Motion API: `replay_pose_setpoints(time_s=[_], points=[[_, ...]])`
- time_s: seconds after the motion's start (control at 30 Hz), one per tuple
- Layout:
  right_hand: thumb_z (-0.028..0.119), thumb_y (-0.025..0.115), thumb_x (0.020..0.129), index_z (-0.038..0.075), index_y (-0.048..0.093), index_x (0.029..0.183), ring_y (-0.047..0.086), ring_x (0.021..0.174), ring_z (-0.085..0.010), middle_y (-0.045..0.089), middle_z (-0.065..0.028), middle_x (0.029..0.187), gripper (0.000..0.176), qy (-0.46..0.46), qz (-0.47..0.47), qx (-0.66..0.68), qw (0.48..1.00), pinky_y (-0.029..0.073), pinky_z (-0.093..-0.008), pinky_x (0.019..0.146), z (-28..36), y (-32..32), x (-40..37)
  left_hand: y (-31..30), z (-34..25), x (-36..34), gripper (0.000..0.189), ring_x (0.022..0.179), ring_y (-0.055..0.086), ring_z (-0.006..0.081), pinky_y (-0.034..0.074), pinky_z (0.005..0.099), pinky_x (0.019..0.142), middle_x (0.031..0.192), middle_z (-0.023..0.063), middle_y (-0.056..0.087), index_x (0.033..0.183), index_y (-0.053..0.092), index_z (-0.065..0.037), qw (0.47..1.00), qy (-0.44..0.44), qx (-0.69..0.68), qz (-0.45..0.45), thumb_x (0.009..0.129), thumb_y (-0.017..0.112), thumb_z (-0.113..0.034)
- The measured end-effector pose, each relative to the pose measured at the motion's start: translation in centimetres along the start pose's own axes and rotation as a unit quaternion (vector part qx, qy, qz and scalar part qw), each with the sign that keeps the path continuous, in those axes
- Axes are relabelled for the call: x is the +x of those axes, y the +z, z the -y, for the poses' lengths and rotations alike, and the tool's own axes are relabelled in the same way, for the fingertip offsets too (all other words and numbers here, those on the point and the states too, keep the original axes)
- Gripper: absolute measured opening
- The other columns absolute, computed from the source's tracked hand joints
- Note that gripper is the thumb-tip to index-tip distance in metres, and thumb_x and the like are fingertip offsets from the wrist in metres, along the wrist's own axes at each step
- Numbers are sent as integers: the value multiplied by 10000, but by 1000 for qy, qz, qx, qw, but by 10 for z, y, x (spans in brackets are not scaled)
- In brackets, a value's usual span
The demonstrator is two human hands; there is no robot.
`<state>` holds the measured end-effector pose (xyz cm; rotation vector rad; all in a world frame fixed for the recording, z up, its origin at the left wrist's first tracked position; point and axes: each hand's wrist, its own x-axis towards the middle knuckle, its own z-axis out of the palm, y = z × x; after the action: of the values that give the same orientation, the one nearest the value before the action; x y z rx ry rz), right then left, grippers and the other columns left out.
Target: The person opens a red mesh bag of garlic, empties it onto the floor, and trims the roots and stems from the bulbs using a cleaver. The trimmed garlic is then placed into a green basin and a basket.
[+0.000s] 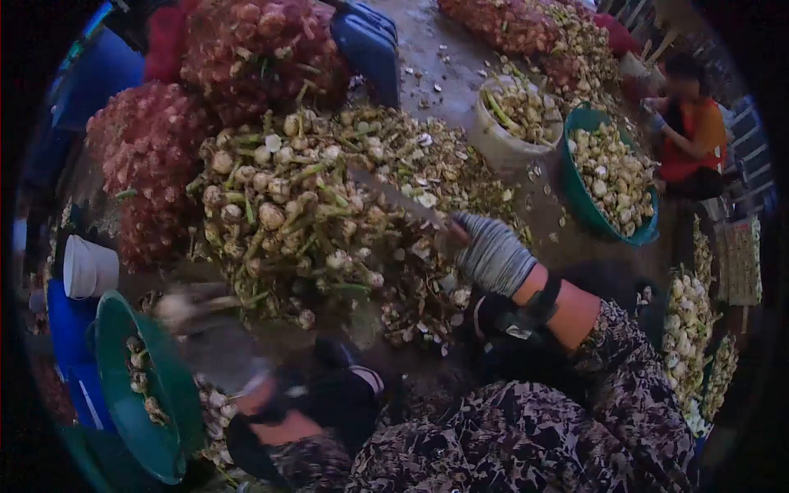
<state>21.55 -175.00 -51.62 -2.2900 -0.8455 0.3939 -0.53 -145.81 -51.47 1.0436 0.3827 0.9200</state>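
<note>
My right hand (493,253), in a grey striped glove, grips a knife (403,201) whose blade points up and left over the heap. My left hand (220,355), also gloved, is smeared by motion at the lower left. A blurred garlic bulb (177,312) with a stem shows at its fingers, seemingly held there. In front of both hands lies a large heap of garlic (279,205) with green and dry stalks. Beside my left hand stands a green tub (115,353) with several bulbs in it.
Red mesh sacks of garlic (255,57) stand behind the heap. Cut scraps (427,304) cover the floor near my feet. To the right are a white bucket (514,148) and a green basin (579,181) full of bulbs. Another person (694,135) sits at the far right.
</note>
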Motion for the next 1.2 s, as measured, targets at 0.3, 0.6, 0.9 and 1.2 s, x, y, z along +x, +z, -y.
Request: replay_pose_setpoints(time_s=[0.3, 0.6, 0.9, 1.2], points=[[189, 699, 853, 74, 487, 780, 551, 707, -188, 580, -38, 766, 251, 81, 31, 114, 990, 474, -321, 703, 24, 2, 12, -87, 168, 42, 292, 867, 617, 188, 497, 318, 789, 978, 108, 653, 1131, 620, -44, 970, -163, 170, -65, 899, 505, -178], [207, 703, 849, 68, 636, 1041, 661, 813, -239, 677, -107, 896, 247, 152, 84, 110, 979, 511, -341, 731, 9, -3, 10, -141, 340, -12, 523, 1256, 476, 288, 404, 401, 1021, 1420, 103, 450, 1388, 468, -235, 424, -244, 853, 180, 870, 541, -217], [306, 654, 836, 84, 600, 981, 629, 750, -372, 642, -165, 804, 271, 57, 97, 23, 993, 496, -439, 638, -2, 25, 14, -50, 254, -9, 289, 900, 568, 207, 493, 298, 760, 1055, 79, 617, 1111, 607, -46, 861, -467, 194, -45, 968, 478, -261], [272, 573, 878, 112, 590, 893, 628, 708, -348, 618, -141, 743, 161, -85, 213, -89, 969, 491, -427, 610, 3, 42, 10, -38, 273, -41, 298, 884, 588, 132, 501, 274, 763, 1017, 49, 647, 1152, 584, 3, 807, -279, 293, 430, 962, 538, -222]])
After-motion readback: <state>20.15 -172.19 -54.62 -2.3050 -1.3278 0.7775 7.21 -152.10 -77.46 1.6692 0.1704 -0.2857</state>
